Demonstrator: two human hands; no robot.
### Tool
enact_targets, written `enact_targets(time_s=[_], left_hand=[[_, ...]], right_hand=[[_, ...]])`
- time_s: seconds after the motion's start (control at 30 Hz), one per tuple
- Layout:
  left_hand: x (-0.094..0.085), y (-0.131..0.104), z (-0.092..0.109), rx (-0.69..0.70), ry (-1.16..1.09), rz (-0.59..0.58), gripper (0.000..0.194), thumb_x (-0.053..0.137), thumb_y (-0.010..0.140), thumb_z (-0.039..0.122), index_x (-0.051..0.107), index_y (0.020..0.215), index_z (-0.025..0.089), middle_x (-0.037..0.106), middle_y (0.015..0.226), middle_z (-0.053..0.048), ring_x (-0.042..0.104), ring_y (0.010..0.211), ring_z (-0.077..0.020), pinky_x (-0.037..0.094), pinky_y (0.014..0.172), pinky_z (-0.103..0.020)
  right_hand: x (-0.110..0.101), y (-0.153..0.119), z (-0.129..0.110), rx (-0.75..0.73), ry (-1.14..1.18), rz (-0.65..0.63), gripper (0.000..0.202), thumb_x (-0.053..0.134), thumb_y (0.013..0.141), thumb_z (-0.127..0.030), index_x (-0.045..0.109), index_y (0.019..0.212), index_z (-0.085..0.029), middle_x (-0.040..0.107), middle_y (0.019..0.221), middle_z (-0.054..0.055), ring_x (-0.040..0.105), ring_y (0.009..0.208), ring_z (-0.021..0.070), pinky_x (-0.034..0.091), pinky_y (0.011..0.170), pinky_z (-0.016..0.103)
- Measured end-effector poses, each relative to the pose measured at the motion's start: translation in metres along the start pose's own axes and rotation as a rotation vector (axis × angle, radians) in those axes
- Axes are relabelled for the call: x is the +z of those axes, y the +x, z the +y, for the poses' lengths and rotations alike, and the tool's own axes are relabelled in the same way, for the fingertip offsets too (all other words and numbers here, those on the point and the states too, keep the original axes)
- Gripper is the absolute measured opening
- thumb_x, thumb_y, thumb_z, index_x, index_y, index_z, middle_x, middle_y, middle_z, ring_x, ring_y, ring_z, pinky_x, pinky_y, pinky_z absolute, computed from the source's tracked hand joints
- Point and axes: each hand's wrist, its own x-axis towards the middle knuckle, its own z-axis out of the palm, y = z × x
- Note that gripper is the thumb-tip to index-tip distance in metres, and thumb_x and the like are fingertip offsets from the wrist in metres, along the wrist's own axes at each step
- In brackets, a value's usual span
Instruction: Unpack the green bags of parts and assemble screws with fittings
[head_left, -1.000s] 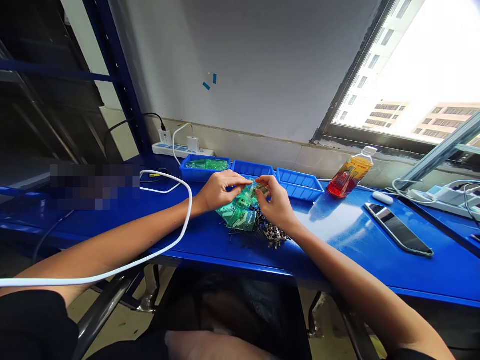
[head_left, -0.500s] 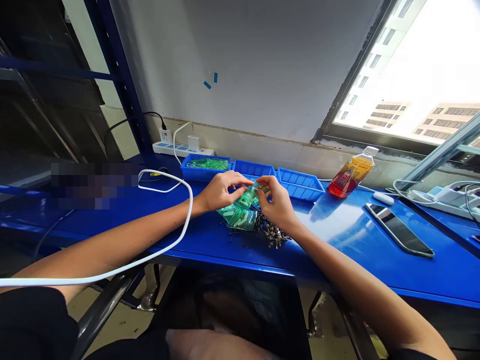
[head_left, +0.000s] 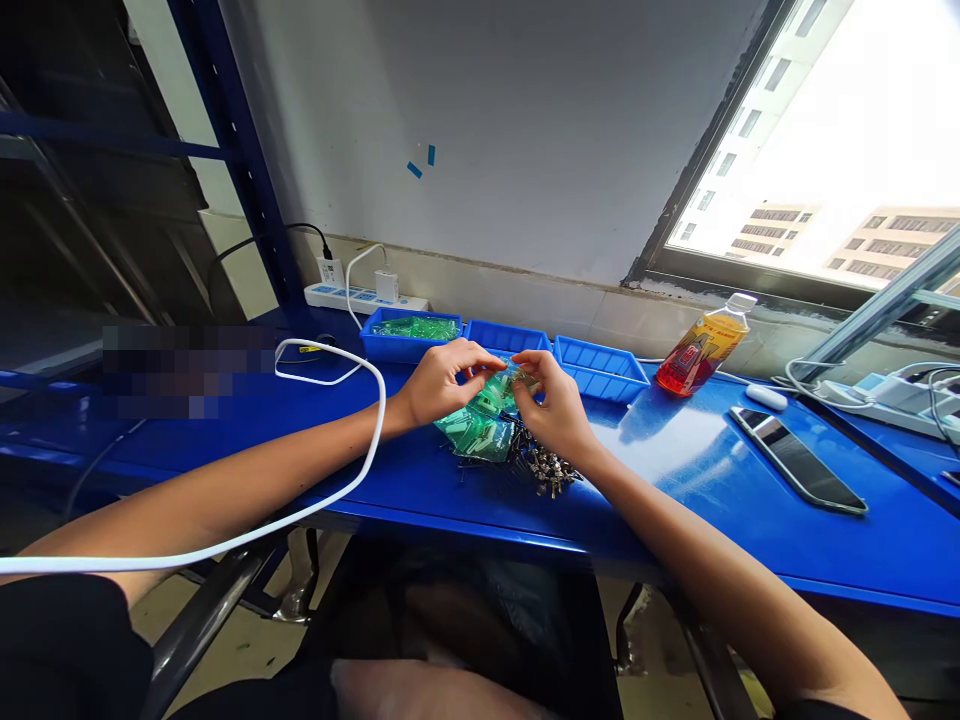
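Observation:
My left hand (head_left: 444, 382) is closed in a pinch at the edge of a small clear plastic bag (head_left: 512, 368). Opposite it, my right hand (head_left: 553, 402) pinches the same bag, thumb and forefinger together. What the bag holds is too small to make out. Right beneath the fingers lies a pile of green-tinted plastic packets (head_left: 480, 432), partly covered by my hands. A heap of small metal screws or similar hardware (head_left: 547, 468) sits beside the packets, below my right hand.
Behind my hands stand a blue bin (head_left: 405, 348) of green packets and two more blue bins (head_left: 600, 370). A drink bottle (head_left: 705, 345) and a phone (head_left: 799, 460) are on the right. A white cable (head_left: 381, 400) loops over my left forearm; a power strip (head_left: 322, 295) lies behind.
Both hands stay almost in place. The small bag between the fingertips has shifted slightly, showing more of its clear edge.

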Motion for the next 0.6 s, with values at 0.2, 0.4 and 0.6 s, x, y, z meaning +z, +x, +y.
enact_targets(time_s=[0.2, 0.4, 0.6], left_hand=[[0.002, -0.002, 0.007, 0.074, 0.038, 0.054, 0.020, 0.050, 0.078, 0.013, 0.068, 0.084, 0.016, 0.069, 0.080, -0.003, 0.059, 0.073, -0.0128, 0.049, 0.071, -0.026], [0.003, 0.000, 0.006, 0.083, -0.067, 0.042, 0.021, 0.049, 0.077, 0.010, 0.069, 0.082, 0.016, 0.068, 0.081, -0.004, 0.058, 0.072, -0.0115, 0.048, 0.062, -0.022], [0.002, 0.001, 0.005, 0.042, -0.151, -0.001, 0.021, 0.050, 0.077, 0.010, 0.070, 0.082, 0.015, 0.067, 0.079, -0.004, 0.057, 0.069, -0.0104, 0.047, 0.061, -0.021]], right_hand=[[-0.002, 0.002, -0.011, 0.124, 0.059, -0.080, 0.013, 0.049, 0.075, -0.026, 0.059, 0.076, -0.017, 0.060, 0.063, 0.000, 0.051, 0.057, 0.0102, 0.039, 0.053, 0.024], [-0.003, 0.002, -0.015, 0.204, 0.081, -0.061, 0.015, 0.049, 0.074, -0.026, 0.058, 0.067, -0.017, 0.058, 0.058, -0.002, 0.047, 0.053, 0.0085, 0.034, 0.050, 0.023], [0.000, 0.001, -0.014, 0.201, 0.072, -0.049, 0.015, 0.049, 0.073, -0.027, 0.057, 0.066, -0.017, 0.056, 0.057, -0.002, 0.045, 0.051, 0.0086, 0.032, 0.049, 0.023]])
